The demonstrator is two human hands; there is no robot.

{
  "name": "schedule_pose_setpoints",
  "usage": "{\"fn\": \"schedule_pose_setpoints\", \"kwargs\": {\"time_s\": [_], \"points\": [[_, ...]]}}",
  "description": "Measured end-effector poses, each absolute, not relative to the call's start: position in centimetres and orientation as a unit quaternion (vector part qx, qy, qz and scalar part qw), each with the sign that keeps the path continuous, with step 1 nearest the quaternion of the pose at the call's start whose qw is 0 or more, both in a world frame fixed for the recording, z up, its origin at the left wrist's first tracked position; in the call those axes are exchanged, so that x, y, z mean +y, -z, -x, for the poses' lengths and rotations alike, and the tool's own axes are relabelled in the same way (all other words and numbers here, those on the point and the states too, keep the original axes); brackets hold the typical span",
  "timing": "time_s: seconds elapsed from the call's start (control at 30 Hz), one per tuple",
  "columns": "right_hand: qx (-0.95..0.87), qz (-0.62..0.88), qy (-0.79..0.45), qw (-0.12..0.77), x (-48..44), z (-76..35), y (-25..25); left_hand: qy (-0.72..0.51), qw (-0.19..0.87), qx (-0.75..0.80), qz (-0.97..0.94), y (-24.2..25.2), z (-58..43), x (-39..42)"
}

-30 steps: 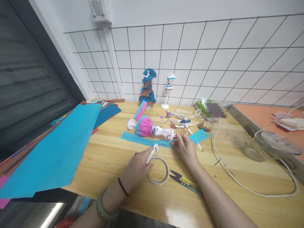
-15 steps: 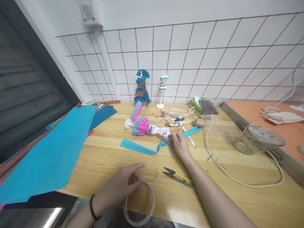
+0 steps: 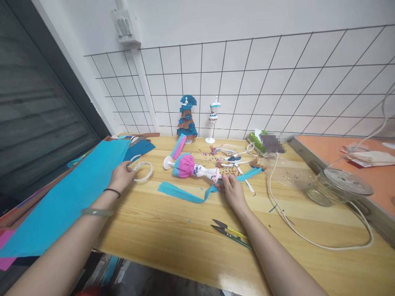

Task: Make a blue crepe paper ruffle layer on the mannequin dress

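On the varnished wooden table (image 3: 173, 238), set against a white gridded wall (image 3: 277, 82) with a dark shutter (image 3: 37, 115) at the left, the tape ring (image 3: 143, 171) is gripped at its rim by the left hand (image 3: 121, 177), just beside large blue paper sheets (image 3: 70, 193). The teal paper strip (image 3: 182, 193) is pinched by the right hand (image 3: 231, 190), directly below a lying pink-skirted doll (image 3: 191, 167). Scissors (image 3: 231, 233) are noted near the right forearm; a white cable (image 3: 308, 243) and paper scraps (image 3: 228, 158) are spread beyond.
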State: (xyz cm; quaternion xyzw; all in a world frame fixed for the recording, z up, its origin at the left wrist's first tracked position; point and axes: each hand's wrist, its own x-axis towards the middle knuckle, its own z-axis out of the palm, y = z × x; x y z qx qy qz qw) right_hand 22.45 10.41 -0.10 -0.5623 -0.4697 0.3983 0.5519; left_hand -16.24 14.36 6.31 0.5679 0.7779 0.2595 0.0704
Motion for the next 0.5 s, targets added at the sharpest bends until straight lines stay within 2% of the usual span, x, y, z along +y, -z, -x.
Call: {"fn": "schedule_pose_setpoints", "kwargs": {"time_s": [0.27, 0.5], "points": [[-0.49, 0.556, -0.36, 0.566, 9.7, -22.1, -1.2, -0.276, -0.033, 0.761, -0.586, -5.2, 11.7, 15.4], [-0.495, 0.569, -0.301, 0.584, 9.0, -22.4, -2.2, -0.378, -0.095, 0.5, -0.773, -5.0, 2.2, 10.1]]}}
